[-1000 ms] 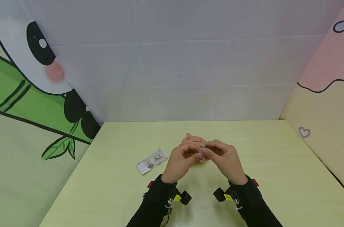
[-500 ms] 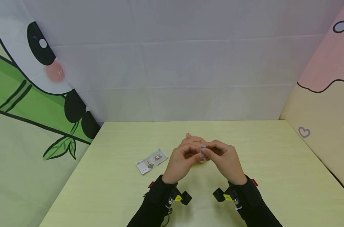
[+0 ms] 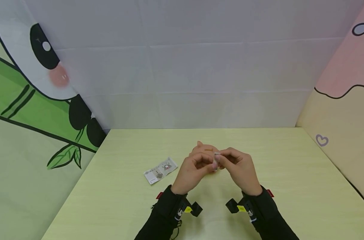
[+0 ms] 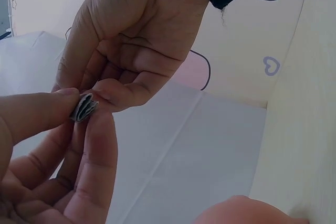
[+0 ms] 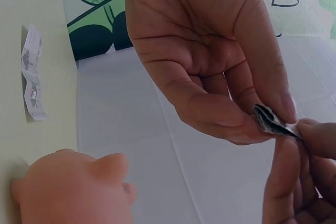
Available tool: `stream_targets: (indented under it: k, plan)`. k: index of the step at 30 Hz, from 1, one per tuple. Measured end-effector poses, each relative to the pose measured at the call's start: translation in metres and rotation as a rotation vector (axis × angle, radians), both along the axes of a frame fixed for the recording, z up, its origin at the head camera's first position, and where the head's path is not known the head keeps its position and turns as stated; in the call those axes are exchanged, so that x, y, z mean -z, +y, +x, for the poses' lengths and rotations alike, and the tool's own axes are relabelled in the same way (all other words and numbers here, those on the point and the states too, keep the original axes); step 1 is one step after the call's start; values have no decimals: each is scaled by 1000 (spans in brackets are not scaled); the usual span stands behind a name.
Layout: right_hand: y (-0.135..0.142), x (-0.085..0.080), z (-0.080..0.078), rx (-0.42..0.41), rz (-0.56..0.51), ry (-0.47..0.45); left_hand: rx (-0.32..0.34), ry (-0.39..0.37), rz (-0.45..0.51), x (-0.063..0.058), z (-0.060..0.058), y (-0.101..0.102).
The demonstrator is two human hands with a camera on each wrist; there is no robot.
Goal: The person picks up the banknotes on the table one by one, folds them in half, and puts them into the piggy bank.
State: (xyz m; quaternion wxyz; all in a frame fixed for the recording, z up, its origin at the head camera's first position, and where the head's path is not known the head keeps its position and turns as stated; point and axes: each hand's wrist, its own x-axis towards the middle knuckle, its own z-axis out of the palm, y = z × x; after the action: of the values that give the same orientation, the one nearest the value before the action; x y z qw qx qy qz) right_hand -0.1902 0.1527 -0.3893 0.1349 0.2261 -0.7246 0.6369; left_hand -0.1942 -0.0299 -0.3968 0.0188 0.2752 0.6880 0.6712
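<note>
Both hands pinch a small, tightly folded paper note [image 4: 84,107] between thumb and fingertips. My left hand [image 3: 190,171] grips it from the left, low down, and my right hand [image 3: 240,168] from the right, near its upper end. In the right wrist view, the folded layers of the note [image 5: 270,120] show at one end, grey and dark. Just beyond the hands in the head view stands a pink piggy bank [image 3: 201,147] with a narrow brownish slot on top. The fingers hide its lower part.
A creased, printed banknote-like slip [image 3: 160,170] lies on the pale wooden table [image 3: 127,213], left of the hands. White cloth [image 3: 200,110] hangs behind the table's far edge, with printed cloth panels to the left and right.
The folded note has turned and shifted slightly to the right between the fingers. Both hands keep hold of it and have barely moved. Piggy bank and slip stay in place.
</note>
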Motion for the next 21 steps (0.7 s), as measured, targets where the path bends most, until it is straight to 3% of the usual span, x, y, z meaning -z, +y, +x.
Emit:
stream_targets:
  k: [6, 9, 15, 21]
  plan:
    - [0, 0, -1, 11, 3, -14, 23, 21, 0, 1, -1, 0]
    - [1, 0, -1, -8, -2, -31, 6, 30, 5, 1, -1, 0]
    - [1, 0, -1, -31, 14, -60, -39, -24, 10, 1, -2, 0]
    - [2, 0, -1, -29, 17, -76, -44, -21, 20, 2, -1, 0]
